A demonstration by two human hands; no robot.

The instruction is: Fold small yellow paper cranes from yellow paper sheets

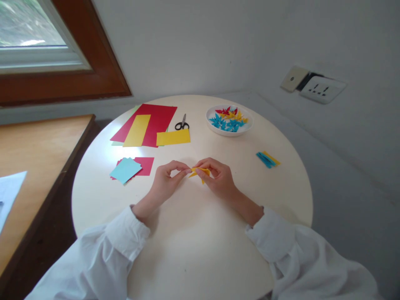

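Observation:
A small folded yellow paper piece (204,171) with pointed ends is held over the middle of the round table. My left hand (167,181) pinches its left tip between thumb and forefinger. On the other side, my right hand (218,179) grips the same piece with thumb and fingers, covering part of it. Left of my hands lie light blue paper squares (126,170) on top of red paper (146,165). Beyond them rests a yellow paper strip (173,137), with black-handled scissors (182,124) just behind it.
A white plate (229,133) at the back right holds several red, yellow and blue folded paper pieces. Blue and yellow strips (267,159) lie at the right. Large red sheets (161,121) sit back left. A wooden desk (46,146) stands left; walls border the table.

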